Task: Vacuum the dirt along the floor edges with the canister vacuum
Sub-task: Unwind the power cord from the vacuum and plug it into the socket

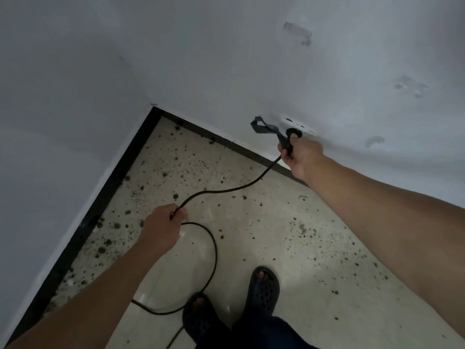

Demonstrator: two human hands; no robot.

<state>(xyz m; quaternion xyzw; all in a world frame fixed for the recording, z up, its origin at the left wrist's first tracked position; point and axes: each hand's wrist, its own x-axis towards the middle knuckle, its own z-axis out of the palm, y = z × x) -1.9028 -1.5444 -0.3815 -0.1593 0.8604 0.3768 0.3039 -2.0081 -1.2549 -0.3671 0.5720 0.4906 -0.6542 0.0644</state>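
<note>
Step in hand: power connection. Suction work has not begun.

The right hand (302, 156) grips the black plug (293, 134) and holds it at the white wall socket (300, 125), which sits low on the wall just above the black skirting (100, 205). Whether the pins are fully seated cannot be told, because the fingers cover part of the plug body. A grey strap (264, 127) trails from the plug end and lies against the wall beside the socket.

The left hand (163, 227) is closed around the power cord (226, 190) part-way along its run, fingers curled over it. Between the two hands the cord hangs in a slack curve. Below the left hand it forms a loop over the floor (276, 235), passes close by the left sandal (201, 316) and leaves the bottom edge of the view.

The canister vacuum is not in view. Judged from the cord's route, it stands behind or beside the person.

The dirt (176, 170) lies as dark crumbs and specks on the pale floor, thickest in the corner and along both skirtings.

Next move, as a judgement:
1. Press the plug home squarely, then let go of it.
2. Pay out the cord with the left hand so that no tension pulls on the socket.
3. Lay the loop away from the feet, as it is a trip hazard where it lies.
4. Keep the cord off the dirt band, so the nozzle has a free path along the edges.
</note>
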